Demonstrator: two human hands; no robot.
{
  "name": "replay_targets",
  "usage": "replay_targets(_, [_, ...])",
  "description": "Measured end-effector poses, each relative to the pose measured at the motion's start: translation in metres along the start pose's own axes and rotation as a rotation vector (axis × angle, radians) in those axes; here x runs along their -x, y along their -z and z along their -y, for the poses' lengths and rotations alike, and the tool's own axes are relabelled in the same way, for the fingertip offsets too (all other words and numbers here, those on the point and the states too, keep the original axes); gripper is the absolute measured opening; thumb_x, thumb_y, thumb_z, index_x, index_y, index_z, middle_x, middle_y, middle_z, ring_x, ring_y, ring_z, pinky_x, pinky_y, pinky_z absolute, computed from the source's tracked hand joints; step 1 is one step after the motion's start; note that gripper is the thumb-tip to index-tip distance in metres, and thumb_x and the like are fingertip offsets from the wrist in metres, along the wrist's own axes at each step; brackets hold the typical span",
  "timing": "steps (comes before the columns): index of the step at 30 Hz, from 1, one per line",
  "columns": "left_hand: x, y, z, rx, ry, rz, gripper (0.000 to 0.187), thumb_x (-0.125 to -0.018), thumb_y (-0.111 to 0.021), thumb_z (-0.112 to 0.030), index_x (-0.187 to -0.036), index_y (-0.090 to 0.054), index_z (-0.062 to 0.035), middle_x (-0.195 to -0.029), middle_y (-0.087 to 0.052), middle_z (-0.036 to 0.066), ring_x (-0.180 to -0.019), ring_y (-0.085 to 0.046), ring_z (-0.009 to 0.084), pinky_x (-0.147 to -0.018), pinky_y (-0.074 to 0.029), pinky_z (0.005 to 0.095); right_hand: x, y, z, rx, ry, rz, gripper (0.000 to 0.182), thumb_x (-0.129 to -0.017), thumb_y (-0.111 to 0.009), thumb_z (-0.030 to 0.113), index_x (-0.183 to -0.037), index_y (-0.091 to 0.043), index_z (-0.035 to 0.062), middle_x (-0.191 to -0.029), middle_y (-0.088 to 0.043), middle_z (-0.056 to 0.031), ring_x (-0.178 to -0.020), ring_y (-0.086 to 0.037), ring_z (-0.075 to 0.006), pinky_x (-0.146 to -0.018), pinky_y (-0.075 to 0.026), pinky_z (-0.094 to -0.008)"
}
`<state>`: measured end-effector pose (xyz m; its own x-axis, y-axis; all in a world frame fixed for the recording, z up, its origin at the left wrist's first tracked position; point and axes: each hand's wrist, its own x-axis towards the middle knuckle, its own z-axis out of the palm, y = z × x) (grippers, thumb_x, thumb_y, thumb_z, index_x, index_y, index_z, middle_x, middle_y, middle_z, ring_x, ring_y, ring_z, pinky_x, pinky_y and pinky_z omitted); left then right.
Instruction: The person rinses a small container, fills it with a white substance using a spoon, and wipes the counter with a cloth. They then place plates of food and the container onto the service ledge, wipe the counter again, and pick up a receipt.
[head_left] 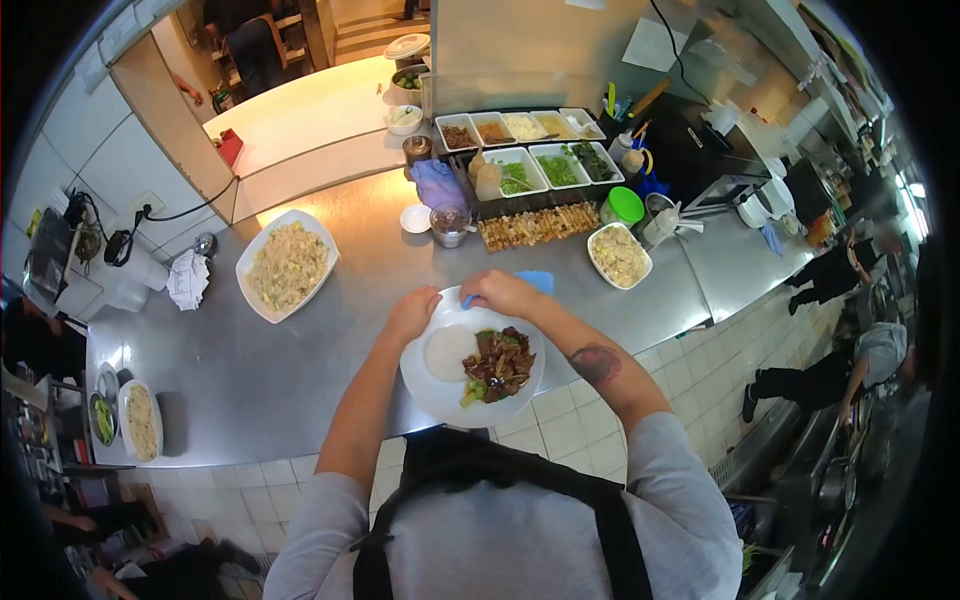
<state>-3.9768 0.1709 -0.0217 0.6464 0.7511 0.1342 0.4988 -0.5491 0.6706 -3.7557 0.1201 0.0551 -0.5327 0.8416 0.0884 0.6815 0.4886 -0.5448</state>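
A white plate (420, 385) with a round of white rice (450, 352) and dark meat with green pieces (500, 362) is at the front edge of the steel counter. My left hand (414, 310) grips its far rim at the upper left, fingers closed. At the top of the rim, my right hand (497, 291) is closed on a blue cloth (467, 301) and rests against the plate. More blue cloth (537, 281) lies on the counter just beyond my right hand.
A dish of fried rice (288, 265) stands on the left, another (620, 256) on the right. Behind are skewers (537, 227), topping trays (515, 172), a green-lidded jar (626, 205) and a metal cup (450, 224). Other people work at right and lower left.
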Motion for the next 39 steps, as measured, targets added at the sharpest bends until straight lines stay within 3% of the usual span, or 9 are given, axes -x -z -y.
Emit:
replay_targets(3, [0.000,0.000,0.002,0.008,-0.027,-0.007,0.021,-0.093,-0.049,-0.020,-0.098,-0.061,-0.0037,-0.091,-0.059,0.019,-0.086,-0.057,0.0382,-0.076,-0.046,0.0438,-0.016,-0.020,-0.007,0.266,0.283,-0.041,0.010,-0.073,-0.063,0.014,-0.081,-0.066,0.0114,-0.085,-0.063,-0.0031,-0.089,-0.059,-0.0223,-0.079,-0.046,-0.0360])
replay_targets(6, [0.000,-0.002,0.003,-0.014,-0.021,-0.029,0.019,-0.092,-0.050,-0.018,-0.097,-0.061,-0.0032,-0.090,-0.059,0.018,-0.086,-0.057,0.0381,-0.075,-0.046,0.0437,-0.016,-0.035,-0.017,0.341,0.332,-0.091,0.008,-0.072,-0.058,0.020,-0.074,-0.066,0.0172,-0.081,-0.060,0.0017,-0.091,-0.056,-0.0155,-0.082,-0.043,-0.0342])
replay_targets(12, [-0.001,-0.006,0.010,0.022,-0.090,-0.057,0.018,-0.092,-0.051,-0.021,-0.094,-0.059,-0.0053,-0.091,-0.059,0.017,-0.085,-0.057,0.0384,-0.073,-0.046,0.0461,0.015,-0.015,-0.033,0.320,0.283,0.232,0.011,-0.074,-0.057,0.021,-0.067,-0.064,0.0162,-0.086,-0.056,0.0041,-0.099,-0.052,-0.0137,-0.086,-0.040,-0.0364])
replay_targets(21, [0.000,-0.004,0.004,0.060,-0.073,-0.074,0.017,-0.091,-0.052,-0.019,-0.092,-0.060,-0.0034,-0.090,-0.059,0.018,-0.086,-0.057,0.0384,-0.075,-0.046,0.0442,0.069,0.000,-0.016,0.390,-0.119,0.139,0.010,-0.078,-0.057,0.014,-0.078,-0.066,0.0106,-0.105,-0.054,-0.0060,-0.108,-0.050,-0.0251,-0.085,-0.048,-0.0404])
replay_targets(27, [0.002,-0.002,0.001,-0.002,-0.053,-0.085,0.019,-0.091,-0.052,-0.020,-0.094,-0.061,-0.0039,-0.091,-0.059,0.018,-0.085,-0.057,0.0380,-0.074,-0.046,0.0438,0.091,0.002,-0.019,0.386,-0.347,0.314,0.008,-0.075,-0.061,0.009,-0.080,-0.067,0.0081,-0.100,-0.061,-0.0119,-0.089,-0.062,-0.0330,-0.079,-0.051,-0.0411])
replay_targets(30, [0.000,-0.004,0.006,-0.035,-0.050,-0.055,0.020,-0.091,-0.051,-0.020,-0.096,-0.062,-0.0033,-0.091,-0.059,0.018,-0.086,-0.057,0.0385,-0.074,-0.046,0.0439,0.098,0.032,-0.030,0.299,-0.456,0.416,0.012,-0.074,-0.062,0.007,-0.084,-0.068,0.0082,-0.099,-0.065,-0.0140,-0.083,-0.064,-0.0329,-0.075,-0.051,-0.0402])
replay_targets(33, [0.003,-0.008,0.012,0.036,-0.050,-0.123,0.021,-0.092,-0.050,-0.019,-0.097,-0.061,-0.0021,-0.093,-0.060,0.018,-0.087,-0.057,0.0391,-0.076,-0.046,0.0431,0.115,0.045,-0.031,-0.044,-0.381,0.136,0.020,-0.076,-0.062,0.002,-0.094,-0.066,0.0098,-0.105,-0.064,-0.0082,-0.086,-0.063,-0.0261,-0.075,-0.049,-0.0357])
replay_targets(36, [0.010,-0.017,0.032,0.040,0.104,-0.192,0.023,-0.093,-0.048,-0.019,-0.097,-0.061,-0.0007,-0.093,-0.061,0.021,-0.087,-0.058,0.0402,-0.076,-0.046,0.0432,0.150,-0.010,-0.061,-0.550,-0.320,-0.079,0.018,-0.082,-0.062,0.006,-0.100,-0.064,0.0099,-0.099,-0.064,-0.0009,-0.088,-0.061,-0.0166,-0.076,-0.048,-0.0319])
replay_targets(39, [0.025,-0.018,0.038,0.035,0.149,-0.414,0.025,-0.093,-0.048,-0.020,-0.096,-0.061,0.0001,-0.091,-0.061,0.024,-0.083,-0.058,0.0399,-0.075,-0.047,0.0426,0.176,-0.003,-0.026,-0.874,-0.537,-0.023,0.015,-0.086,-0.061,0.009,-0.101,-0.063,0.0076,-0.097,-0.064,0.0011,-0.093,-0.055,-0.0106,-0.085,-0.045,-0.0293])
